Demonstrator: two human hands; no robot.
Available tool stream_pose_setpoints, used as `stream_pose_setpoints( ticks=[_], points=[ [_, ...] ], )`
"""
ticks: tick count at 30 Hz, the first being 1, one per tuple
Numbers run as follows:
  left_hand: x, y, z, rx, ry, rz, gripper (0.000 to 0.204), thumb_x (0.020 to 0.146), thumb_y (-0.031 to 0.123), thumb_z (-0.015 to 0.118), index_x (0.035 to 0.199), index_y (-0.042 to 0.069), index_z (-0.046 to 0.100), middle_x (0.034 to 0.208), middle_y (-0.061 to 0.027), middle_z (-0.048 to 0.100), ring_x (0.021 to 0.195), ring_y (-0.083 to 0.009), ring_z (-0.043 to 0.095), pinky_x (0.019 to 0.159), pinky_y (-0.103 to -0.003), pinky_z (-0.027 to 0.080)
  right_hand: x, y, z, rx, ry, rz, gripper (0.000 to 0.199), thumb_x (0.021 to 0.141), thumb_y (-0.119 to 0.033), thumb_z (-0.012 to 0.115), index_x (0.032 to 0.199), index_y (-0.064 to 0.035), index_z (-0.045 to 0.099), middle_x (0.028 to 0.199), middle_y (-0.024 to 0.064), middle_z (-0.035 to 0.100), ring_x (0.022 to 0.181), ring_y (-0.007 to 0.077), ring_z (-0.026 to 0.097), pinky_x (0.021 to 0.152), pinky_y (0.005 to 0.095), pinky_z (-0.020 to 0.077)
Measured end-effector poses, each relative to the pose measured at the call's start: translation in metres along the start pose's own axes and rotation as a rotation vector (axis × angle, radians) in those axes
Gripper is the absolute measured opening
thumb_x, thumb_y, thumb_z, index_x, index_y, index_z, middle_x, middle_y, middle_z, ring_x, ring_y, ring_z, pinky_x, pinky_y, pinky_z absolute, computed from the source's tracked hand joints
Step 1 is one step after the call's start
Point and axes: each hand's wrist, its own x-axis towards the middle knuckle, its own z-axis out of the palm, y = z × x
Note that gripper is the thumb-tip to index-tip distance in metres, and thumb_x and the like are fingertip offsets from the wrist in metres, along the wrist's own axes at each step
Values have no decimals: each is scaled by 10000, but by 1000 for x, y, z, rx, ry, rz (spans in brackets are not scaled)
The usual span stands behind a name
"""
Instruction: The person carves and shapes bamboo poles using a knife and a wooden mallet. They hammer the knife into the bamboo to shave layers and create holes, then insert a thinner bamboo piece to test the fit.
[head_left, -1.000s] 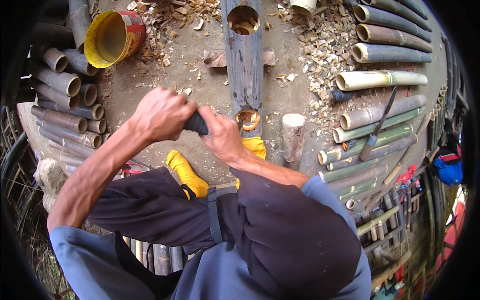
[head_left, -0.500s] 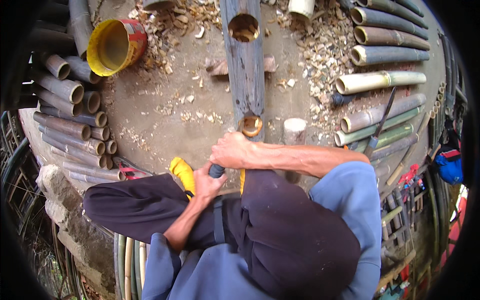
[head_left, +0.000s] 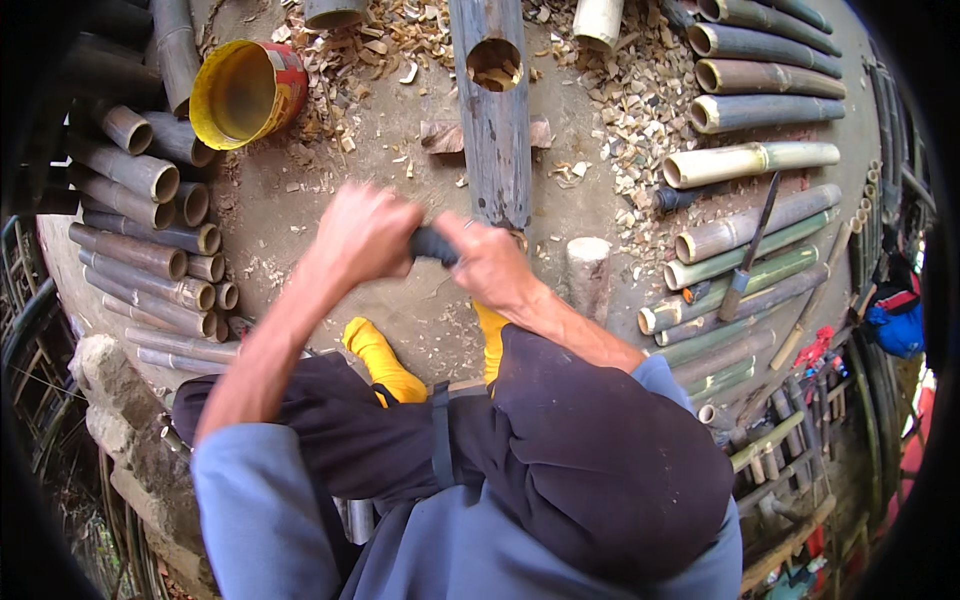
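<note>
Both fists are raised in front of my knees, on one short dark wrapped handle (head_left: 431, 246). My left hand (head_left: 368, 232), blurred by motion, is closed at its left end. My right hand (head_left: 488, 262) grips the right end, just below the near end of a large dark bamboo tube (head_left: 498, 165). A round hole is cut into the tube's top, with pale chips inside. The tube lies lengthwise ahead of me across a reddish wooden block (head_left: 440, 137). Whatever the handle belongs to is hidden by my hands.
Bamboo sections (head_left: 765, 113) line the right side, with a long knife (head_left: 752, 250) lying across some. More cut bamboo (head_left: 150, 250) is stacked left, below a yellow-rimmed bucket (head_left: 240, 95). Wood chips (head_left: 640, 130) litter the ground. A short log (head_left: 588, 275) stands right of my yellow-covered feet (head_left: 385, 362).
Both hands have come up from my lap with the handle. My left hand has swung up and left; my right hand has shifted slightly right, now covering the tube's near opening.
</note>
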Motion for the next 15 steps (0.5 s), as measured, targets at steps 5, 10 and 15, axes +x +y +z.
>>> stream_pose_setpoints(
  ticks=[5, 10, 15],
  points=[
    [-102, 89, 124, -911, 98, -696, 377, 617, 197, 696, 937, 5, 644, 735, -206, 651, 730, -329, 668, 691, -409, 522, 12, -17, -5, -362, -675, -351, 108, 790, -124, 547, 836, -81, 635, 748, 114, 645, 756, 295, 674, 632, 423, 542],
    [-56, 33, 38, -417, -197, -505, 275, 628, 191, 696, 865, 53, 673, 720, -201, 650, 678, -360, 655, 672, -432, 539, 3, -2, -4, -111, -154, -187, 226, 718, -39, 588, 940, -69, 567, 766, 154, 629, 729, 343, 645, 602, 425, 523],
    [39, -12, -37, 267, -214, 231, 163, 535, 108, 645, 685, 65, 598, 644, -119, 604, 600, -305, 618, 535, -396, 504, 19, -13, 20, 357, 455, 165, 335, 717, 48, 610, 1007, -32, 464, 770, 210, 594, 746, 400, 616, 607, 460, 484]
  ],
)
